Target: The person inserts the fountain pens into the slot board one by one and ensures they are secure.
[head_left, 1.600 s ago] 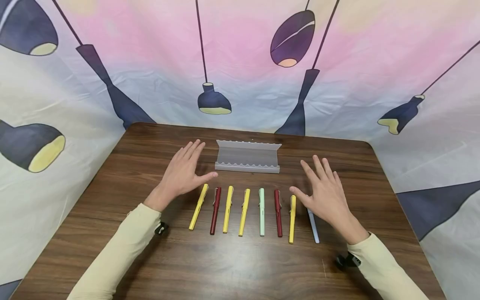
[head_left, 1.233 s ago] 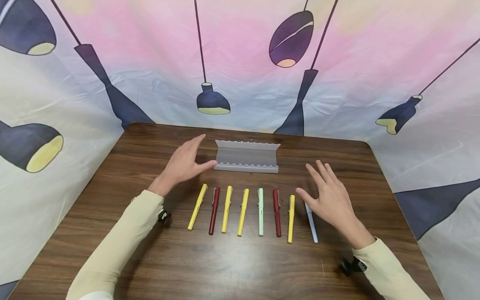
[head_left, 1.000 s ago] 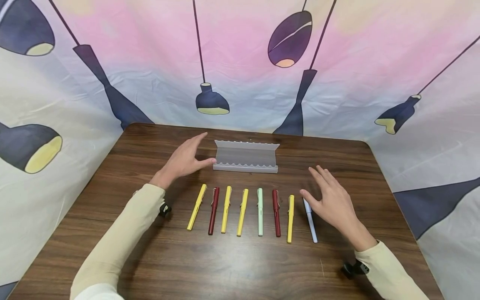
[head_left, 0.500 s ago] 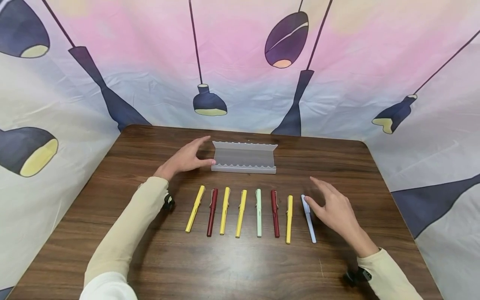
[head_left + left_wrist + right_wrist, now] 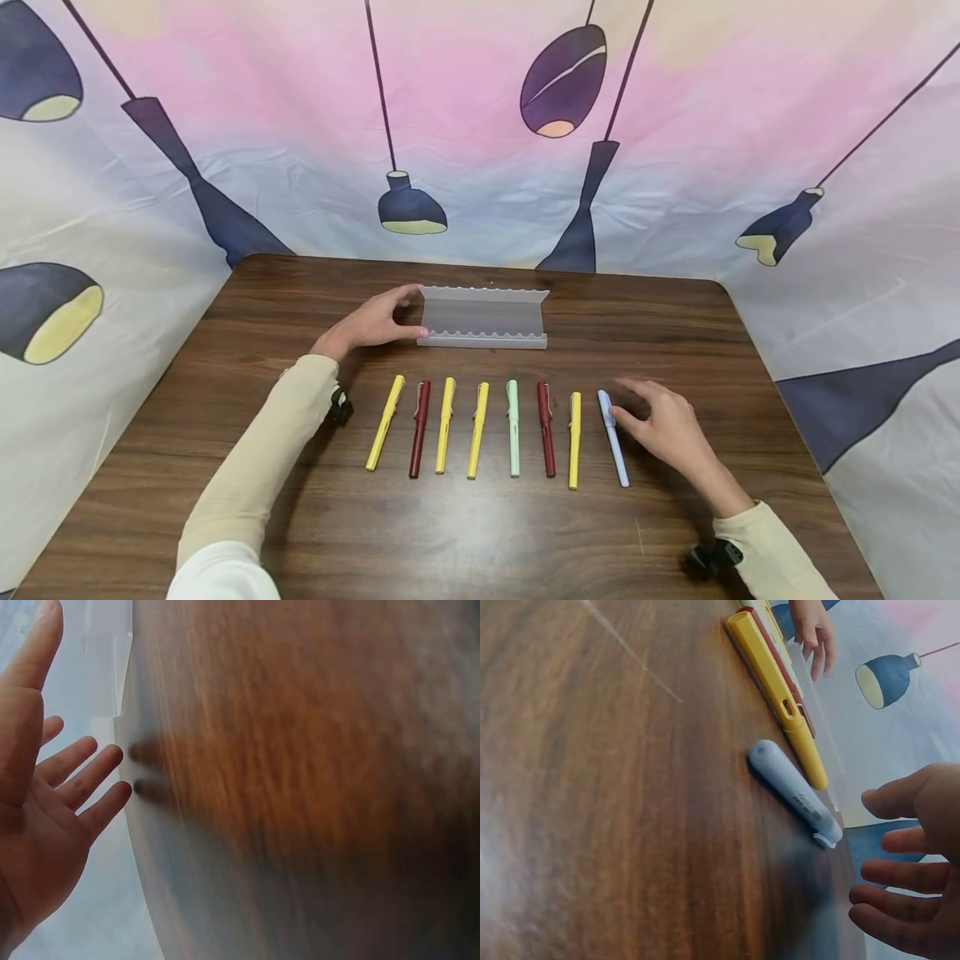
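Observation:
My left hand [image 5: 367,323] is at the left end of a translucent plastic pen rack [image 5: 483,317] with scalloped edges. Its thumb reaches the front rail and its fingers extend towards the back corner; whether they press on it is unclear. Part of the rack [image 5: 109,667] shows beyond the spread fingers in the left wrist view. Beside a light blue pen [image 5: 615,446], my right hand [image 5: 667,425] hovers with thumb and fingers apart. The right wrist view shows a gap between that hand [image 5: 911,862] and the blue pen [image 5: 791,787].
Left of the blue pen lies a row of pens: several yellow, such as the rightmost yellow pen [image 5: 574,442], dark red ones like this red pen [image 5: 546,429], and a mint green pen [image 5: 513,429]. The wooden table [image 5: 465,542] meets a lamp-patterned cloth [image 5: 480,192] behind.
My left hand has shifted from beside the rack to its left end, thumb and fingers lower. The right hand has come down beside the blue pen, uncovering its top. The view has drifted slightly.

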